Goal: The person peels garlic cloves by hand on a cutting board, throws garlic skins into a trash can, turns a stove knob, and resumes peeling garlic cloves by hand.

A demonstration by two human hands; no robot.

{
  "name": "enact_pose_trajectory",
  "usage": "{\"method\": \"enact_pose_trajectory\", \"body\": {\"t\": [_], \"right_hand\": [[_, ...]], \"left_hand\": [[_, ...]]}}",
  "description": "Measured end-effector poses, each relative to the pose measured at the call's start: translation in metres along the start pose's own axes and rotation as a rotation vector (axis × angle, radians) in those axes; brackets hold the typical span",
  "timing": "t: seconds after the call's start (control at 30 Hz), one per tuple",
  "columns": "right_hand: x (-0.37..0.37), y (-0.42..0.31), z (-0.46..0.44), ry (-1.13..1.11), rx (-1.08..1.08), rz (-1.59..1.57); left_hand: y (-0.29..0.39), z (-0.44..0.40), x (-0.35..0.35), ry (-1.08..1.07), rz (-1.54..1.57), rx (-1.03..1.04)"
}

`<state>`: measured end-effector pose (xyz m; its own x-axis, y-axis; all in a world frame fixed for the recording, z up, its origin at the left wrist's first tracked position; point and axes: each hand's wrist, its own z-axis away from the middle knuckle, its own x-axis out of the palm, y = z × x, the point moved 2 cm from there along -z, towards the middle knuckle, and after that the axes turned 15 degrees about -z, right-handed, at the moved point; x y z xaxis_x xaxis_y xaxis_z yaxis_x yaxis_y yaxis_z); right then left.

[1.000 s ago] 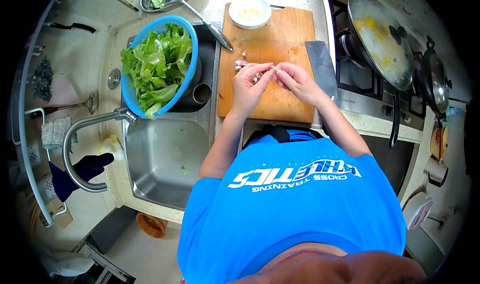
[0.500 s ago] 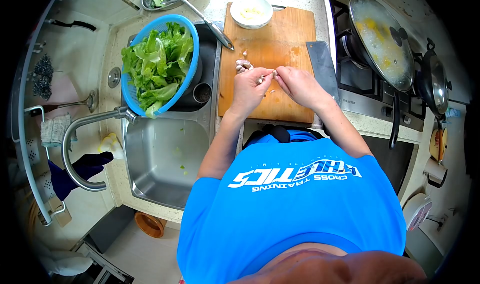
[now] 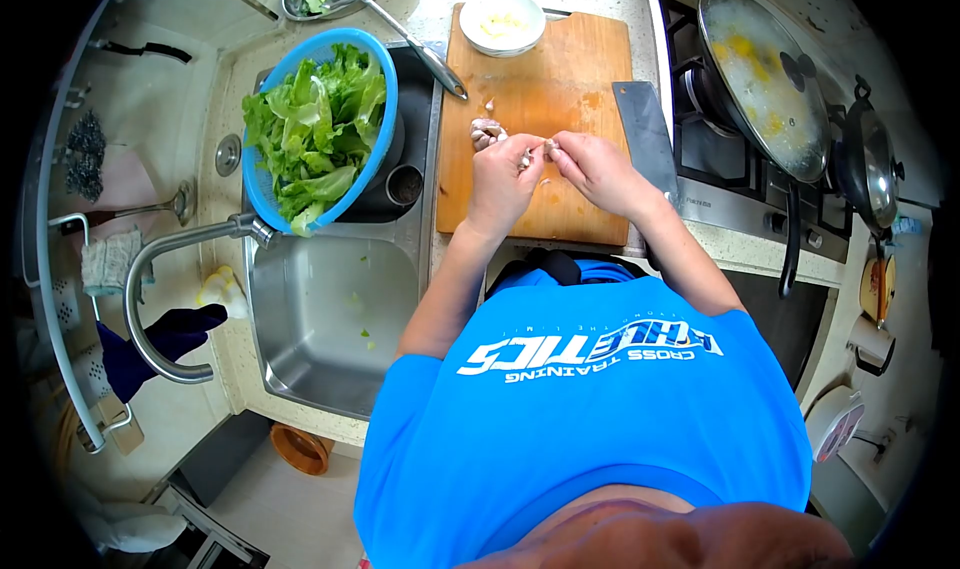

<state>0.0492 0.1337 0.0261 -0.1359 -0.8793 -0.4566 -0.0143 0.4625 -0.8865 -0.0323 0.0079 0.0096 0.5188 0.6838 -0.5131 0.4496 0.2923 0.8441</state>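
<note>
Wooden in the head view, the cutting board (image 3: pixel 590 69) bears a heap of garlic cloves (image 3: pixel 487 132) at its nine o'clock, apparently unpeeled; the white bowl (image 3: pixel 492 49) at eleven holds pale bits (chopped, it seems), so the work looks part done. Left hand (image 3: pixel 503 184) and right hand (image 3: pixel 600 172) meet mid-board, both grips pinching a small clove (image 3: pixel 550 147); whether its skin is off, I cannot tell
</note>
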Motion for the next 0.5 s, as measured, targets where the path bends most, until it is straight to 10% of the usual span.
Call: {"method": "enact_pose_trajectory", "body": {"t": [0.17,0.5], "right_hand": [[-0.001,0.008,-0.002,-0.002,0.162,-0.31],[0.003,0.023,0.004,0.083,0.347,-0.824]], "left_hand": [[0.007,0.001,-0.001,0.149,-0.235,0.289],[-0.001,-0.001,0.0,0.172,-0.138,0.136]]}}
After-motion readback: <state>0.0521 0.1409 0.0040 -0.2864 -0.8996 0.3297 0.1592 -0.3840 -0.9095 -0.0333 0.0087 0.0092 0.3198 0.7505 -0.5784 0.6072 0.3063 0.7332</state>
